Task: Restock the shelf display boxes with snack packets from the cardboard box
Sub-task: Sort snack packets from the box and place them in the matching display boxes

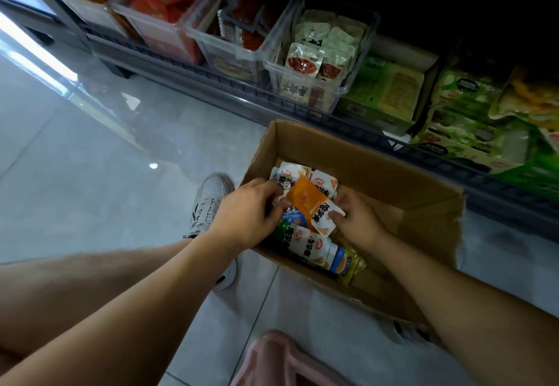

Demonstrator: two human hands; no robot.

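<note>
An open cardboard box (417,204) stands on the floor below the shelf, with several white and orange snack packets (308,246) heaped in its left half. Both hands reach into it. My left hand (251,213) grips the left edge of an orange-and-white packet (311,201) lying on top of the heap. My right hand (357,219) pinches the packet's white right end. On the shelf above, a clear display box (305,83) holds several white packets with red pictures.
More clear bins (169,22) with red and orange snacks line the shelf to the left. Green cardboard display boxes (390,89) sit to the right. A dark shelf rail (272,98) runs in front. My white shoe (208,201) rests on the grey tiled floor beside the box.
</note>
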